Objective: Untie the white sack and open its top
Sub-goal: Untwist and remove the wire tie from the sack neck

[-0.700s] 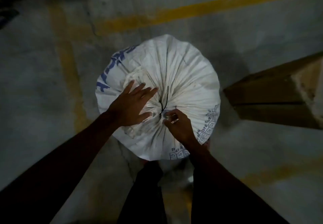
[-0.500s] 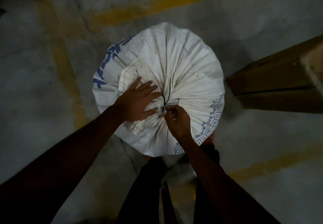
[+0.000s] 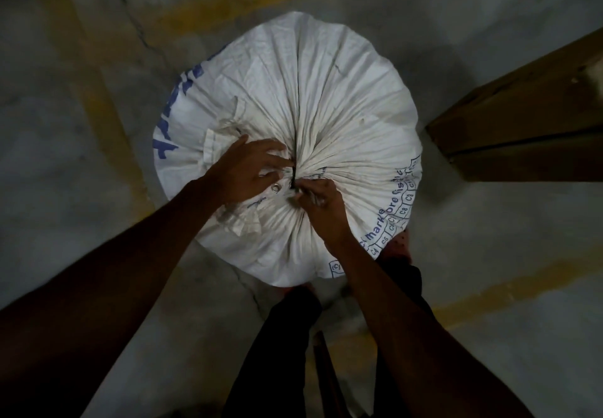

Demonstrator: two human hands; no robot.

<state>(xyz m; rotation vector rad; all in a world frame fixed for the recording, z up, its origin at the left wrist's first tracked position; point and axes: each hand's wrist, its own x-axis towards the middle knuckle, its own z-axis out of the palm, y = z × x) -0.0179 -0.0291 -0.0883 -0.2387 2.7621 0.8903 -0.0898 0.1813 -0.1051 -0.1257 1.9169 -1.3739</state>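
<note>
Brown cardboard box [image 3: 522, 117] sits just off the white sack [image 3: 326, 97] to the right, apart from it; yellow floor lines [image 3: 98, 117] run left and behind. Bare concrete lies open on the left. The sack stands upright at the person's feet, its top gathered tight by a dark tie [image 3: 295, 169]. Left hand [image 3: 248, 169] lies flat, fingers spread, on the pleats; right hand [image 3: 321, 205] pinches narrow at the knot. Since a moment ago, both hands have closed in on the tie.
</note>
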